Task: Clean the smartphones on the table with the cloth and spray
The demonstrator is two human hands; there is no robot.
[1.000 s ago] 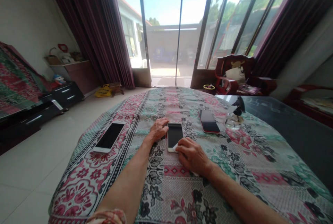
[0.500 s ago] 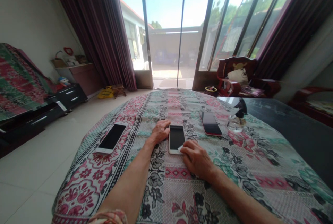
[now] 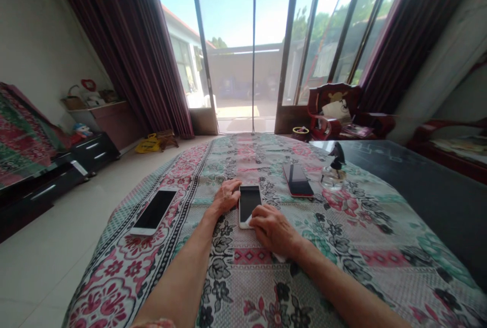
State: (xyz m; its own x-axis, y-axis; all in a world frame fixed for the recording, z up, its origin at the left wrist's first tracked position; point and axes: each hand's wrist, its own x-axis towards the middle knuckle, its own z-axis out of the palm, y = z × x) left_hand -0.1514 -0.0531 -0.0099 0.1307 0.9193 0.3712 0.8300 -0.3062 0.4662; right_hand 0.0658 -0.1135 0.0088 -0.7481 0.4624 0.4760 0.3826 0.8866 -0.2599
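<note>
A white smartphone with a dark screen lies flat on the patterned tablecloth in front of me. My left hand grips its upper left edge, fingers bent against the side. On the lower right of the screen, my right hand presses down with fingers closed around a small white wipe, mostly hidden beneath them. A second white phone rests to the left, apart from both hands. Farther right lies a dark phone with a red edge.
A clear spray bottle with a black nozzle stands beyond the red-edged phone. The tablecloth covers the round-edged table. A dark tabletop adjoins it on the right. A wooden chair is by the glass doors.
My right hand has shifted slightly inward over the phone's lower end, and less of the wipe shows. My left hand keeps its place on the edge. The whole view has turned a little right.
</note>
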